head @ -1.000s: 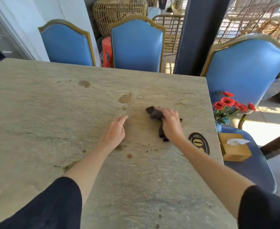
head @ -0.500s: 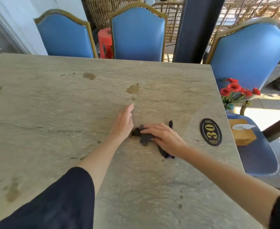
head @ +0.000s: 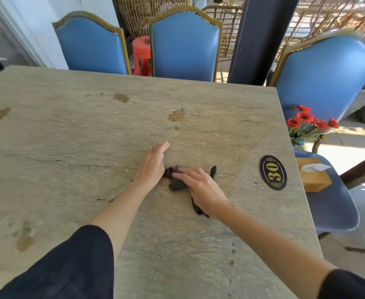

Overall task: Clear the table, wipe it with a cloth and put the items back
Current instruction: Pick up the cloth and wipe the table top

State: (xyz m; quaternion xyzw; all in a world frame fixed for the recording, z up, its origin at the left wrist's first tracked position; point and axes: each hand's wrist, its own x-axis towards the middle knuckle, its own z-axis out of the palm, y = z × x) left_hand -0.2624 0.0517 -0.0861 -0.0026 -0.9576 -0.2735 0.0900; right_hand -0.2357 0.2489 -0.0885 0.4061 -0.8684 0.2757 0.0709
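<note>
- Head view: right hand (head: 201,188) flat on the dark cloth (head: 176,184), fingers (head: 184,175) straight, pressing it to the tabletop's (head: 69,147) middle.
- Left hand (head: 153,165) on edge just beside the cloth, fingers straight, holding nothing.
- Oval plaque (head: 273,172) rightward; brown stain (head: 178,115) beyond.

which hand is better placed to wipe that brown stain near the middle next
Right, probably. The right hand lies flat on the crumpled dark cloth, fingers straight, while the left hand only stands edge-on beside it on the beige stone-look table. The brown stain lies beyond.
</note>
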